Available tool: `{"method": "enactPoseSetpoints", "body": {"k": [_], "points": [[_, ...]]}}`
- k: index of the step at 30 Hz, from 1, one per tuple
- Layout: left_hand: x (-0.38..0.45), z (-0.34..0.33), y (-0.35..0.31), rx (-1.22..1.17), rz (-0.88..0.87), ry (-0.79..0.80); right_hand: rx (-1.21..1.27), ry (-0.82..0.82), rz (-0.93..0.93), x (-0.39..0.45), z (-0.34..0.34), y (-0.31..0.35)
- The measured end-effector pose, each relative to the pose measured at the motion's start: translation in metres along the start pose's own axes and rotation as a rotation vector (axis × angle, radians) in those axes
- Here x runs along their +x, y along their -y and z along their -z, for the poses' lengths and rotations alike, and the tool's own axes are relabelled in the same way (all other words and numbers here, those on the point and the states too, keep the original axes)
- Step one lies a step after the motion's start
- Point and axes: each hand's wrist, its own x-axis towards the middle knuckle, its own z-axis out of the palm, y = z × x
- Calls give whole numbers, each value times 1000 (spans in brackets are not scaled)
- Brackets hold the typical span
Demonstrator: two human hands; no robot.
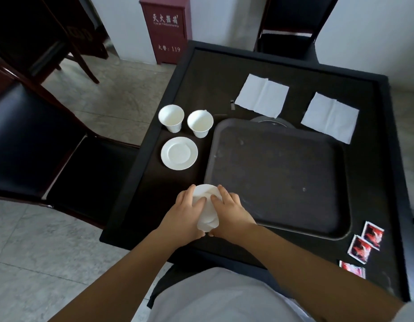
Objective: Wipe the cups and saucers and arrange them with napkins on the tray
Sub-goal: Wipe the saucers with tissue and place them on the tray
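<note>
Head view is showing both hands gripping one white saucer [207, 206] with a tissue: left hand [187, 214], right hand [229, 212]. Two cups [171, 117] and one saucer [179, 153] are standing beside one tray [278, 177]; two napkins [261, 95] are lying beyond on the surface [201, 84].
</note>
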Motion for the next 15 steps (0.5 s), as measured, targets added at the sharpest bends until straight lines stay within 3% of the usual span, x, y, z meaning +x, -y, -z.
{"method": "enactPoseSetpoints", "body": {"k": [15], "points": [[80, -10, -132, -1, -84, 153, 129, -84, -165, -75, 33, -131]]}}
